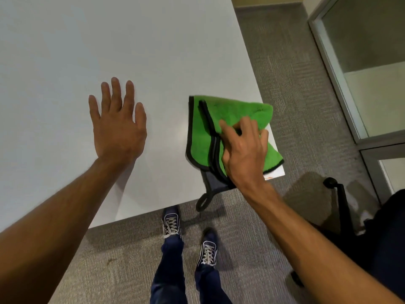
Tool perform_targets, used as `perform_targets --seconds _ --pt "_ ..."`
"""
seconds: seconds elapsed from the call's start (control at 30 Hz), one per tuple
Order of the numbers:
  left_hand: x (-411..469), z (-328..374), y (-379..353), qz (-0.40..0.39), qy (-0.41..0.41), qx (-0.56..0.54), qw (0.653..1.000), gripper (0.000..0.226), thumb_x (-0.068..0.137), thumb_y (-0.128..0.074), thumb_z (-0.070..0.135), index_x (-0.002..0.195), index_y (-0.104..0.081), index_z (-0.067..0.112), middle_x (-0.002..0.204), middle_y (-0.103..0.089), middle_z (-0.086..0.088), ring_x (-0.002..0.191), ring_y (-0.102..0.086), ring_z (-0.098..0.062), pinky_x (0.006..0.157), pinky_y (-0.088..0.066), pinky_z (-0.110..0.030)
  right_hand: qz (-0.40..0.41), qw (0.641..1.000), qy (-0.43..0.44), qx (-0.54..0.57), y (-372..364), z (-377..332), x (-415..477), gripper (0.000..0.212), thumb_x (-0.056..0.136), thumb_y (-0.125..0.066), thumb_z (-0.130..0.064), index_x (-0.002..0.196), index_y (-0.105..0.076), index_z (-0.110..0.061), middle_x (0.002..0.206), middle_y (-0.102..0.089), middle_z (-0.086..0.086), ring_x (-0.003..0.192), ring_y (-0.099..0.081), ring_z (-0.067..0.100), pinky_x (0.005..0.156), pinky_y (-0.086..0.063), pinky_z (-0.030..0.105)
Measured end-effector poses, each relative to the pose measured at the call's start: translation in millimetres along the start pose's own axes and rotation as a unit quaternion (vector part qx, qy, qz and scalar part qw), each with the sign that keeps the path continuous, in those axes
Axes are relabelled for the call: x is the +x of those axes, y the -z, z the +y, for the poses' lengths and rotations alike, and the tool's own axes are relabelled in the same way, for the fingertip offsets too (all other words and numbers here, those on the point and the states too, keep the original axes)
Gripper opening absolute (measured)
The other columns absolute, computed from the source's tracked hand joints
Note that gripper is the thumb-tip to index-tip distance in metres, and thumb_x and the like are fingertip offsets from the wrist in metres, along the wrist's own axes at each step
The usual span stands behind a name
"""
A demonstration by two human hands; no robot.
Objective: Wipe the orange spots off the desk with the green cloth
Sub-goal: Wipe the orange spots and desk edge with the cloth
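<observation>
A folded green cloth [230, 115] with a dark border lies on the near right corner of the white desk [109, 51]. My right hand [243, 150] presses down on it, fingers curled into the fabric. A faint orange spot [268, 177] shows at the desk's corner edge, just beyond the cloth. The cloth's dark hanging loop [203, 201] dangles over the front edge. My left hand [118, 121] lies flat on the desk to the left, fingers spread, holding nothing.
A black office chair [341, 205] stands on the grey carpet to the right of the desk corner. A glass partition with a metal frame [341, 88] runs along the far right. My feet in dark sneakers [172, 222] stand by the front edge.
</observation>
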State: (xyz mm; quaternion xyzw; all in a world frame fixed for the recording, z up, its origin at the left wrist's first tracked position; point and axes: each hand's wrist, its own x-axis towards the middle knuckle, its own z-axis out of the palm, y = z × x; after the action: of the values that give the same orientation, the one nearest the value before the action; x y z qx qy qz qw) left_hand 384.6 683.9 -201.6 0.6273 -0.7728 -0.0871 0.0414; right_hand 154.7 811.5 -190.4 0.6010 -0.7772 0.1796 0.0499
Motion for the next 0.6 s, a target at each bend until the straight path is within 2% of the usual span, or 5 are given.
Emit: perform_targets --seconds 0.07,0.17,0.37,0.47,0.6 --pt "-1 1 -1 0.0 0.006 -0.001 1.0 0.061 0.11 -0.01 0.045 0.167 -0.004 0.022 0.176 0.001 -0.006 0.162 0.004 -0.026 0.13 -0.001 -0.054 -0.009 1.0 0.005 -0.006 0 1 1 0.048 0.072 -0.068 -0.001 0.118 -0.07 -0.016 0.094 -0.056 0.007 0.089 -0.053 0.026 0.076 -0.037 0.039" --pt "-15 13 -5 -0.008 0.012 0.003 1.0 0.064 0.11 -0.01 0.047 0.167 0.0 0.02 0.175 0.004 -0.01 0.162 0.006 -0.03 0.129 0.0 -0.058 -0.007 1.0 0.006 -0.022 -4 -5 32 0.044 0.066 -0.063 0.0 0.106 -0.071 -0.014 0.091 -0.057 0.008 0.087 -0.054 0.026 0.075 -0.035 0.037" --pt "-44 38 -17 -0.01 -0.002 0.018 1.0 0.07 0.108 -0.009 0.055 0.166 0.004 0.019 0.175 0.008 -0.01 0.162 0.009 -0.03 0.128 0.001 -0.062 -0.027 0.998 -0.023 -0.048 -15 -13 94 0.03 0.078 -0.049 -0.005 0.099 -0.067 -0.017 0.104 -0.057 0.006 0.099 -0.052 0.024 0.081 -0.03 0.036" --pt "-44 38 -16 -0.007 -0.005 0.017 1.0 0.07 0.108 -0.011 0.055 0.167 0.001 0.019 0.175 0.004 -0.01 0.162 0.006 -0.03 0.128 -0.001 -0.063 -0.026 0.999 -0.022 -0.036 -13 -11 86 0.033 0.075 -0.053 -0.003 0.101 -0.068 -0.017 0.103 -0.056 0.005 0.098 -0.052 0.023 0.08 -0.027 0.035" --pt "-44 39 -14 -0.009 -0.004 0.012 1.0 0.071 0.107 -0.011 0.057 0.167 0.001 0.02 0.175 0.004 -0.01 0.162 0.006 -0.03 0.128 -0.001 -0.063 0.013 1.0 -0.019 -0.002 -1 -3 39 0.034 0.076 -0.063 0.0 0.104 -0.073 -0.015 0.091 -0.056 0.008 0.086 -0.053 0.025 0.076 -0.025 0.032"
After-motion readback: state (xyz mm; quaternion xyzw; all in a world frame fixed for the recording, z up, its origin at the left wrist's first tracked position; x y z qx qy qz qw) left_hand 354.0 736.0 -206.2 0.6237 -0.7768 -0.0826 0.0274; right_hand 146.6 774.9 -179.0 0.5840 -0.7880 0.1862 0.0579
